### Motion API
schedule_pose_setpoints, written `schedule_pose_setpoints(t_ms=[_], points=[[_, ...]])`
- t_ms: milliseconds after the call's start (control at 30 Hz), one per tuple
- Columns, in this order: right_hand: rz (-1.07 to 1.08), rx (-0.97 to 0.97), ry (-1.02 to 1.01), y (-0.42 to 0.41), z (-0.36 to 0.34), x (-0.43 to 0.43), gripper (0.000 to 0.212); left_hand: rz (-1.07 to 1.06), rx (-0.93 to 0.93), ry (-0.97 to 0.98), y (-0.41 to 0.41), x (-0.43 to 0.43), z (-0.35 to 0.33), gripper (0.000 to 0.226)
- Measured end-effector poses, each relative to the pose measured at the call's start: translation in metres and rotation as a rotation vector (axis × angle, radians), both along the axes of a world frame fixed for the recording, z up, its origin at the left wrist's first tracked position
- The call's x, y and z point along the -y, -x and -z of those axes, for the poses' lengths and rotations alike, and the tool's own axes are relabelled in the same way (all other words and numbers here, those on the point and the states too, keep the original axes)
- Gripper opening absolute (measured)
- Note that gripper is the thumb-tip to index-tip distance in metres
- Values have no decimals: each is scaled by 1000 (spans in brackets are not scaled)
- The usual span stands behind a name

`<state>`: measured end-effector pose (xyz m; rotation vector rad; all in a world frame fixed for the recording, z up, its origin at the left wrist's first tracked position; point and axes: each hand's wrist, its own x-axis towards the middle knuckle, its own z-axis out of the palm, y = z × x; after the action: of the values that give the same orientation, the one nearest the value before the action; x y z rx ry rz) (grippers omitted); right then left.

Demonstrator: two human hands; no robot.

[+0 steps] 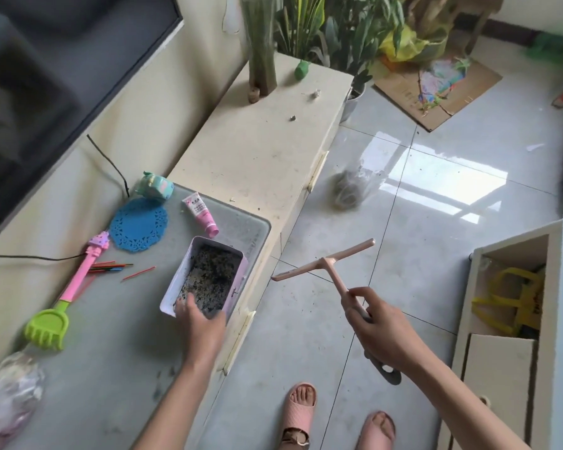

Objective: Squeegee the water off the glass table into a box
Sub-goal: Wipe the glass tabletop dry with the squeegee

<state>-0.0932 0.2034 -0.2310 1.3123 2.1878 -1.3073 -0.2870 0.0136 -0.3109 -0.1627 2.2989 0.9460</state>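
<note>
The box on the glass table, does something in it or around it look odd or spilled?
Yes. The box holds dark, gritty dirt, not clear water, and the left hand grips its near end. Dark specks also lie on the glass table, nearer the person.

One pink box point(177, 277), one squeegee point(327, 263), one pink tube point(200, 214), one blue doily point(139, 225), one green toy rake point(48, 326), one pastel toy point(153, 187), two pink slippers point(301, 405), two hands: left hand point(199, 321), right hand point(382, 328). Coloured sticks point(111, 267): several, bunched.
</note>
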Motion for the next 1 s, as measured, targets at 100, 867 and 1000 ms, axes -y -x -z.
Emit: schedule_pose_setpoints(t_ms=[100, 867, 1000], points=[[58, -38, 3, -24, -6, -12, 18, 209, -70, 17, -34, -42, -23, 65], [587, -127, -112, -418, 52, -239, 35, 872, 508, 0, -443, -454, -18, 22], [590, -118, -96, -450, 58, -263, 37, 884, 600, -24, -478, -496, -8, 22]])
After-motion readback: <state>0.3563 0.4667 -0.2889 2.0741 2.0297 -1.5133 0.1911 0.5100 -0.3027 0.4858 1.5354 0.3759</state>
